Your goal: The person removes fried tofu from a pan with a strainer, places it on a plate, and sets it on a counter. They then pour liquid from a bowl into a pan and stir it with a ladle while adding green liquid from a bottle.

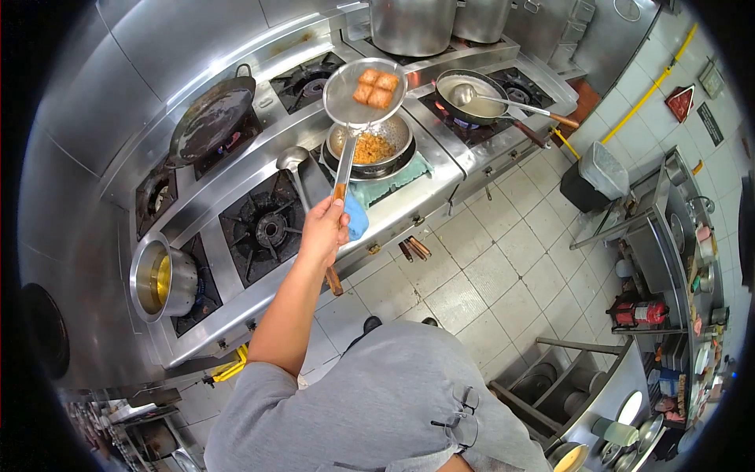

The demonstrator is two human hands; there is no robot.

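Observation:
My left hand [322,230] is closed around the wooden-ended handle of a round mesh strainer [351,110]. Several golden-brown fried squares [377,88] lie together in the strainer, which hangs over the stove. Below it, a metal bowl [403,134] holds small golden fried bits [373,148] and sits in a dark pan on a green cloth [417,169]. A ladle [292,159] with a wooden handle end passes beneath my hand; whether my fingers touch it cannot be told. Beside my wrist is a blue cloth [357,217]. My right hand is out of view.
A large dark wok [212,118] sits over a flame at left. A pot [163,279] with yellow liquid stands near the front-left burner. At right, a pan [472,90] of liquid holds another ladle [515,103]. Large stockpots [413,27] stand behind. A bin [594,177] stands on the floor.

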